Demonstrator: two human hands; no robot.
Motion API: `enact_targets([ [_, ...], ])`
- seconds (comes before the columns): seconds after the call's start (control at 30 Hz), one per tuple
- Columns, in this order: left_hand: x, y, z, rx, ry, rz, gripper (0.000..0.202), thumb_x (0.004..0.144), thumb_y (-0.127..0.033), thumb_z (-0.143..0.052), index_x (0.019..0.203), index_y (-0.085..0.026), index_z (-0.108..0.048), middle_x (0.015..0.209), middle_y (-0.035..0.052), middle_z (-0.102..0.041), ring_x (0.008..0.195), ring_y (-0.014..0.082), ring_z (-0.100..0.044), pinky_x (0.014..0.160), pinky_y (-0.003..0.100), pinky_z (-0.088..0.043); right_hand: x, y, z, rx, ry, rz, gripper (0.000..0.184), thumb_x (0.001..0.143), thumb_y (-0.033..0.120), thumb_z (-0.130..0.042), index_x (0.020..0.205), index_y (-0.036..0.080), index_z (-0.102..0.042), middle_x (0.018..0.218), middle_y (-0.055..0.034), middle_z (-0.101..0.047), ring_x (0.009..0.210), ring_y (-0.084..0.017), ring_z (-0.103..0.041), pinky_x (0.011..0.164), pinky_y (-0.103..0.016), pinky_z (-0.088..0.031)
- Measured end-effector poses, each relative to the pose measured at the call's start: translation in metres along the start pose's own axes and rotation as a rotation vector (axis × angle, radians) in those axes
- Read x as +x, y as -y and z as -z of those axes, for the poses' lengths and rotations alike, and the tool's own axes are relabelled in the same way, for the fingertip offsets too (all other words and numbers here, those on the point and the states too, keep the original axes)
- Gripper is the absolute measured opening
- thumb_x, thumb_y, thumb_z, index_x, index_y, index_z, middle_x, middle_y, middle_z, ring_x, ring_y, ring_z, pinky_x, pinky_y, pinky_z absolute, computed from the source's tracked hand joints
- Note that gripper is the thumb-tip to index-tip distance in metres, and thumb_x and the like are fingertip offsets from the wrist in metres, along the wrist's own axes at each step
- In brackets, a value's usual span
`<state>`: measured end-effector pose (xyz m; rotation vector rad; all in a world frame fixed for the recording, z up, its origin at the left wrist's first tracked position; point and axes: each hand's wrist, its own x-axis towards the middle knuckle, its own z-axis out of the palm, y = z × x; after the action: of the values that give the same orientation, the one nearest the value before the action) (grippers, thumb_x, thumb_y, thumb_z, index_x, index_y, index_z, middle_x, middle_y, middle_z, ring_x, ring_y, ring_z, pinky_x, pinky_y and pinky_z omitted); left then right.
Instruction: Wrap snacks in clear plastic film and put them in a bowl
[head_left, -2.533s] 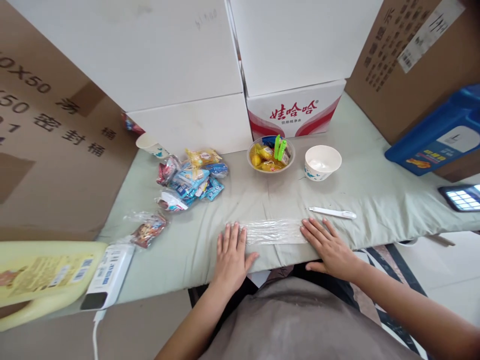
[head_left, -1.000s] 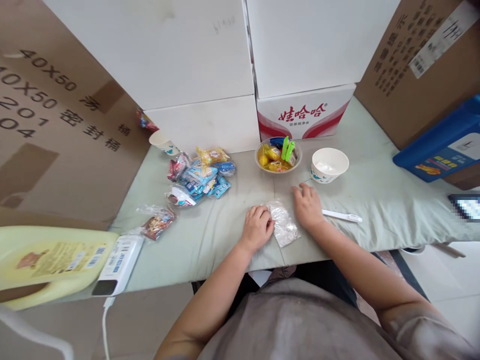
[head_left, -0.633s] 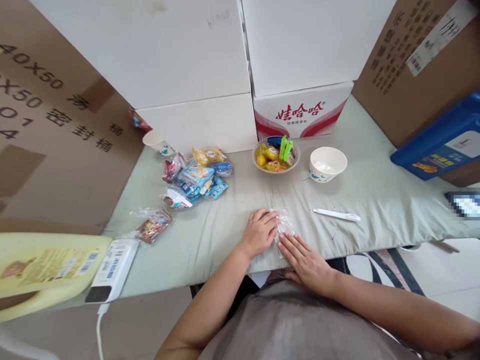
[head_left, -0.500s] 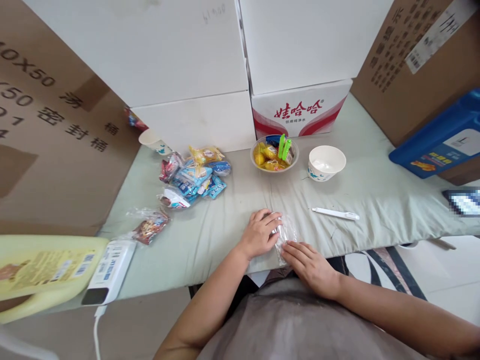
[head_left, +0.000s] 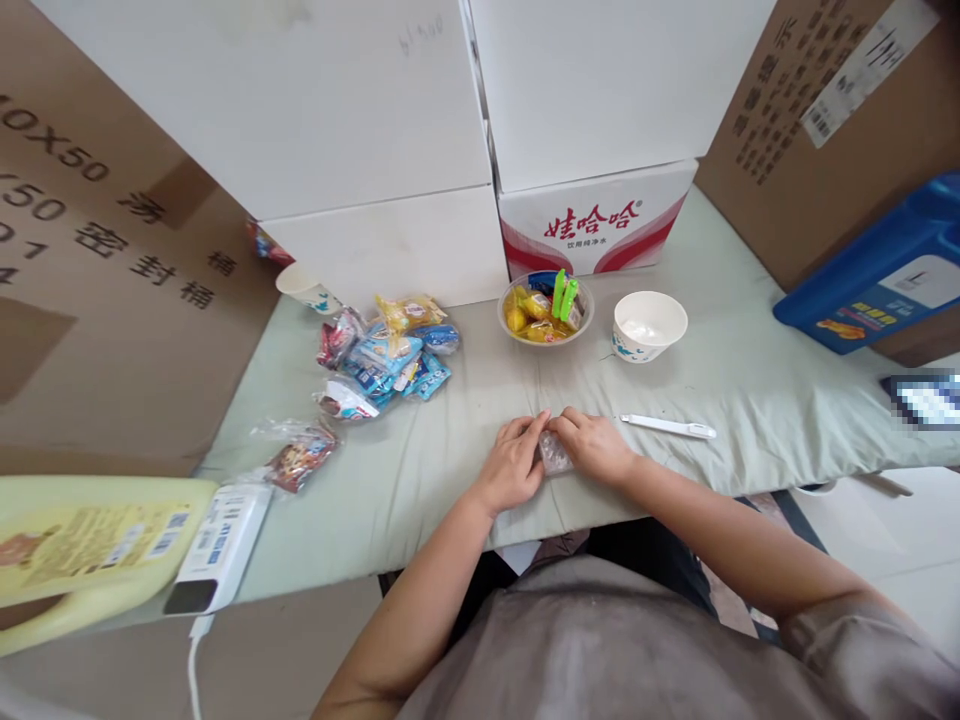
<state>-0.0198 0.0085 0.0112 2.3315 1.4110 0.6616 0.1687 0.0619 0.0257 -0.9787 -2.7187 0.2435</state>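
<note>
A small folded clear plastic bag (head_left: 555, 455) lies on the pale green cloth (head_left: 420, 470) near the table's front edge. My left hand (head_left: 514, 465) and my right hand (head_left: 596, 445) sit side by side over it. Both have their fingers curled and pinch the bag from either side, so only a little of it shows between them. A white pen (head_left: 667, 427) lies just right of my right hand.
Behind my hands stand a bowl of yellow snacks with green clips (head_left: 545, 307) and a white paper bowl (head_left: 648, 325). A pile of snack packets (head_left: 382, 355), a paper cup (head_left: 304, 288), a lone packet (head_left: 300, 455), a yellow jug (head_left: 82, 550), a white device (head_left: 217, 545) and boxes (head_left: 592, 215) surround the cloth.
The long clear bag that lay flat under my spread hands has been folded into a small wad. My right hand moved from the near side up beside my left hand.
</note>
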Motion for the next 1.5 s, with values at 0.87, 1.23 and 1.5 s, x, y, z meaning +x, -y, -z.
enact_targets([
  [0.87,0.003,-0.003,0.004,0.047,-0.251,0.076,0.008,0.084,-0.023,-0.062,0.091,-0.02,-0.065,0.107,0.0062,-0.067,0.107,0.0239,-0.055,0.095,0.045,-0.045,-0.023,-0.005,0.011,0.081,0.079,0.18,0.02,0.094,0.017,-0.047,0.104,0.016,-0.065,0.11,-0.0088,-0.064,0.103,-0.02,-0.054,0.091,-0.035,-0.046],
  [1.23,0.003,0.004,0.004,0.103,-0.327,0.12,0.012,0.085,-0.014,-0.054,0.087,-0.02,-0.064,0.098,0.0064,-0.064,0.097,0.0234,-0.055,0.087,0.044,-0.049,0.008,-0.1,0.113,-0.27,-0.235,-0.422,0.029,0.095,0.025,-0.042,0.106,0.016,-0.068,0.116,-0.0135,-0.065,0.108,-0.027,-0.054,0.092,-0.042,-0.039],
  [1.5,0.003,0.002,0.005,0.085,-0.312,0.139,0.013,0.084,-0.014,-0.053,0.087,-0.022,-0.063,0.099,0.0059,-0.063,0.097,0.0231,-0.056,0.086,0.043,-0.049,0.007,-0.108,0.077,-0.364,0.004,-0.44,0.027,0.094,0.021,-0.043,0.114,0.014,-0.06,0.111,-0.0136,-0.068,0.104,-0.025,-0.059,0.099,-0.042,-0.026],
])
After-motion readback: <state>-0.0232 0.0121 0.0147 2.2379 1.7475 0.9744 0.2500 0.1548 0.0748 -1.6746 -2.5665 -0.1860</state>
